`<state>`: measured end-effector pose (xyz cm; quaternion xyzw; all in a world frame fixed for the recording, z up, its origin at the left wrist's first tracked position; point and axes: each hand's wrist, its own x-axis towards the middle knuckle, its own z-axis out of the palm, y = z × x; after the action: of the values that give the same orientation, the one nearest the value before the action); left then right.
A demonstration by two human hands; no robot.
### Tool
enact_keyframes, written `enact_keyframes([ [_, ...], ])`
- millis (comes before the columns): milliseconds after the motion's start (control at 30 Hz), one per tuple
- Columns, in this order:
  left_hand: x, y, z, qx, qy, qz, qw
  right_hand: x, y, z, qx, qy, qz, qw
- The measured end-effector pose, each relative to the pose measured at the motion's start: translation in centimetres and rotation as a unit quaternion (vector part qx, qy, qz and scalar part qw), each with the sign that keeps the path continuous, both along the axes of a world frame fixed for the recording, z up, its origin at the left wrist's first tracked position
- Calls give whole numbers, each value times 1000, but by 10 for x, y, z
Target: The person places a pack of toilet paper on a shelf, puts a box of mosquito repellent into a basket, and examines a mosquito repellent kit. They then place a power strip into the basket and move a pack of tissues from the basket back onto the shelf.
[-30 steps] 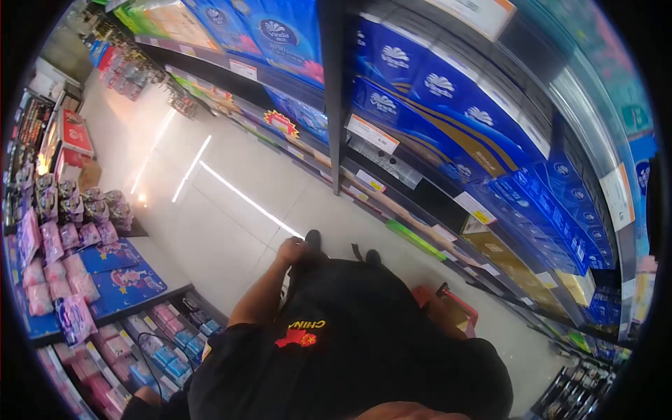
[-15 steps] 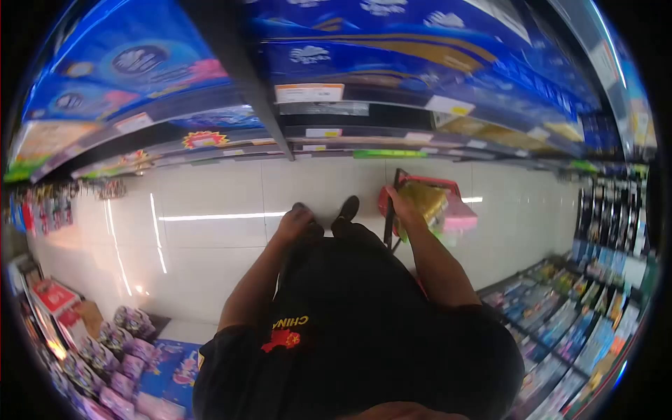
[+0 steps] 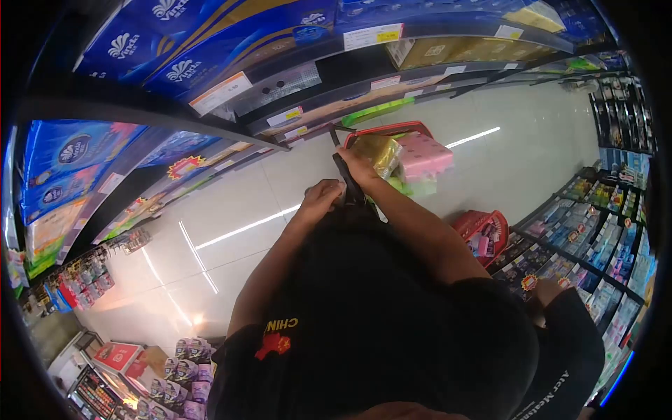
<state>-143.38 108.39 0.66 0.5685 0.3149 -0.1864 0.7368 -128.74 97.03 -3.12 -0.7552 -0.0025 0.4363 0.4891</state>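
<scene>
My right hand [image 3: 355, 166] is wrapped round the black handle [image 3: 343, 164] of a red basket [image 3: 420, 127]. Inside the basket lie a gold package [image 3: 381, 152], a pink package [image 3: 425, 155] and something green. Close beside the handle, to its left, is my left hand [image 3: 323, 199], its fingers curled near a small pale thing that I cannot make out. Part of the handle is hidden by my hands and my black shirt.
Shelves of blue packages [image 3: 185, 70] run across the front. A second red basket [image 3: 483, 234] stands on the right, near a person in a black shirt [image 3: 570, 350]. Product racks [image 3: 595, 231] line the right side; stacked goods [image 3: 185, 371] are at the lower left.
The view has turned. The basket now appears further left and higher, tight against the shelf front. My left hand has come up close to the handle. A second basket and another person have appeared.
</scene>
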Motion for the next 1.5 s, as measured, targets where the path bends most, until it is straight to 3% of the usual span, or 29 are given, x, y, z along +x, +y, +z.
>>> enact_keyframes([
  [100, 7, -10, 5, -11, 5, -7, 1000, -3, -6, -9, 69, 82, -57, 993],
  [200, 17, -25, 15, -20, 3, 5, 1000, -2, -13, -18, 72, 65, -52, 994],
  [300, 25, -36, 15, -32, 8, 3, 999, -11, -19, -15, 131, -69, -74, 986],
  [400, 26, -40, 2, -86, 0, 17, 996, -17, -28, -6, 134, 31, -62, 989],
  [500, 25, -36, -14, -84, 19, 28, 996, -29, -40, -13, 120, 48, -48, 990],
  [567, 22, -27, -12, -98, 25, 29, 995, -39, -56, -49, 104, 18, -18, 994],
  [700, -6, 16, -21, -131, 61, 30, 989, -78, -74, -17, 7, -30, -100, 995],
  [733, -17, 31, -21, -137, 81, 34, 987, -92, -93, -60, -43, -80, -77, 993],
  [800, -47, 56, -49, -138, 126, 72, 980, -121, -118, -114, -130, -63, -74, 987],
  [900, -80, 91, -65, -132, 148, 95, 976, -182, -98, -63, -143, 63, -196, 968],
  [1000, -117, 113, -74, -119, 147, 93, 977, -248, -81, -48, -140, 90, -191, 967],
  [1067, -130, 123, -69, -115, 152, 104, 976, -280, -96, -81, -136, 58, -91, 985],
  [1100, -140, 128, -78, -113, 142, 108, 977, -289, -99, -88, -144, -111, 75, 980],
  [1167, -159, 145, -96, -108, 140, 136, 975, -298, -83, -57, -159, 31, -50, 986],
  [1200, -167, 156, -80, -126, 148, 152, 969, -298, -74, -43, -162, 101, -114, 975],
  [1267, -186, 172, -111, -127, 148, 225, 955, -290, -72, -38, -165, 102, -109, 975],
  [1500, -219, 224, -81, -44, 101, 348, 931, -254, -36, -44, -145, 45, -54, 987],
])
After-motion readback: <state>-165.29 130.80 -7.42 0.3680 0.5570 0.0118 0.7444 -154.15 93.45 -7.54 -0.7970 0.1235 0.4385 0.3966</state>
